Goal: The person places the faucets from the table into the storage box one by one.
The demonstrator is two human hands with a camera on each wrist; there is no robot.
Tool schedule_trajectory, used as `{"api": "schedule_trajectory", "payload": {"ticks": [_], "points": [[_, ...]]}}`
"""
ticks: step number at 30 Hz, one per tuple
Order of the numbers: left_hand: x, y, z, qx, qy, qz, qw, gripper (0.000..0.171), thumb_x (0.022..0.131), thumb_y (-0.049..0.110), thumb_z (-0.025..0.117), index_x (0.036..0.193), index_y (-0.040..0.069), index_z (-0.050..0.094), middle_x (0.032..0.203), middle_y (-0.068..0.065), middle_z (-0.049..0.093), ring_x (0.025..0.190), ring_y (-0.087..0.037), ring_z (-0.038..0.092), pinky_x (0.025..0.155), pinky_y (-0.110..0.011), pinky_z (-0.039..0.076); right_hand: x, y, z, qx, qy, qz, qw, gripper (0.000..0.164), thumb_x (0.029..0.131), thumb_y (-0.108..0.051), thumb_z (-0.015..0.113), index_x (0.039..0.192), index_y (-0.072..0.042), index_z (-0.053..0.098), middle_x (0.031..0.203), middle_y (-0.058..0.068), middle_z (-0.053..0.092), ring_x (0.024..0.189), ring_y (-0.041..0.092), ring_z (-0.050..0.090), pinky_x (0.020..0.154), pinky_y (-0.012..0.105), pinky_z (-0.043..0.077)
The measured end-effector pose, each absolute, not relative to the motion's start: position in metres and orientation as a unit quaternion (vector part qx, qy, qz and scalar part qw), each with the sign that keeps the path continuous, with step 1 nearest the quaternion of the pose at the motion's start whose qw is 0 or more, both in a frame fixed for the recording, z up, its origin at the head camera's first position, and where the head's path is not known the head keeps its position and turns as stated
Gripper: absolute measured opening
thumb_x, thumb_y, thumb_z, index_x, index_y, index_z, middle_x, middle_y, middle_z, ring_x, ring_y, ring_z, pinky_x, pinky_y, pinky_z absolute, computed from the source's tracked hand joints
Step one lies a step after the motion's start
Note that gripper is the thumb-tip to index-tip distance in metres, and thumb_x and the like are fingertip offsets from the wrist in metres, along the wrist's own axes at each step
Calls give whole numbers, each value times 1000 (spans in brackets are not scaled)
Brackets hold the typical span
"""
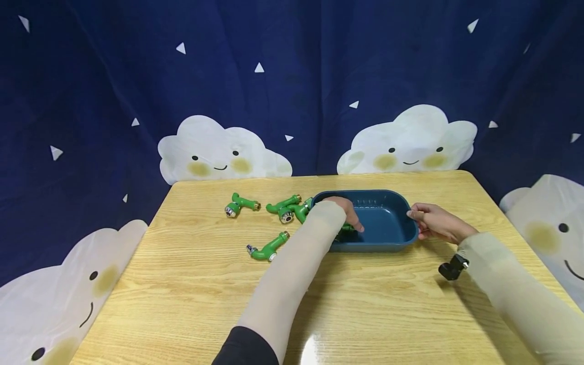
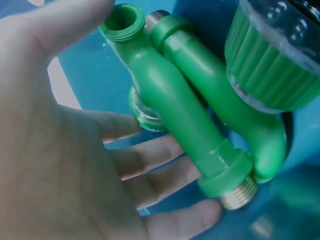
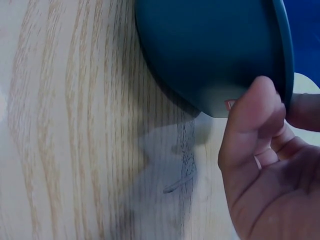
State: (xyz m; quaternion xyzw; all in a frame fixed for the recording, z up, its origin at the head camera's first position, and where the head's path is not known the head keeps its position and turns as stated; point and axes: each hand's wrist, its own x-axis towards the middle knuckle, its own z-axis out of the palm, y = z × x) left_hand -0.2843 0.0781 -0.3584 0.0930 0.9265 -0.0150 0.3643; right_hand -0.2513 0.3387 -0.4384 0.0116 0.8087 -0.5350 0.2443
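On the table point(image 1: 182, 304), we're handling a blue plastic bin point(image 1: 383, 223): probably light, stiff, best held by its rim. Inside, we're seeing green taps point(image 2: 167, 90): likely rigid, slick, best gripped mid-body. Our right hand point(image 1: 435, 223) is pinching the bin's end rim; our left hand point(image 1: 349, 210) is touching one tap, fingers loosely extended.

Counter point(image 1: 173, 299): bright, shiny white spot near the bottom
Curtain point(image 1: 292, 61): dark
Right sleeve point(image 1: 515, 299): soft shadow beside it
Taps point(image 2: 162, 90): a bit blurry
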Motion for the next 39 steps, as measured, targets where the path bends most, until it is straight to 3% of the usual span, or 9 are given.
{"api": "schedule_trajectory", "payload": {"ticks": [11, 19, 27, 39], "points": [[-285, 78, -354, 147, 928, -45, 339, 65, 94, 57, 56, 153, 37, 36, 161, 13, 33, 142, -7, 43, 105, -25, 47, -250, 340, -437, 11, 808, -537, 242, 25, 107, -24, 43, 84, -12, 42, 67, -4, 40, 59, 11, 50, 62, 27, 53], [-282, 57, -361, 231, 940, -30, 249, 66, 97, 55, 53, 154, 29, 35, 165, 0, 24, 149, -19, 33, 113, -36, 43, -251, 333, -439, 11, 810, -536, 238, 25, 106, -24, 44, 85, -12, 44, 67, -4, 41, 58, 9, 51, 59, 24, 52], [-282, 25, -359, 291, 943, 19, 162, 67, 97, 49, 56, 154, 19, 37, 159, -6, 34, 145, -26, 39, 115, -43, 41, -251, 331, -441, 13, 809, -537, 238, 24, 107, -22, 43, 86, -10, 44, 65, -3, 41, 56, 10, 51, 57, 24, 52], [-286, -3, -347, 296, 945, 32, 133, 66, 98, 47, 55, 155, 17, 37, 163, -7, 30, 149, -26, 34, 119, -42, 37, -250, 337, -439, 16, 810, -534, 242, 27, 107, -25, 43, 82, -12, 43, 65, -4, 41, 56, 10, 51, 59, 24, 53]]}}
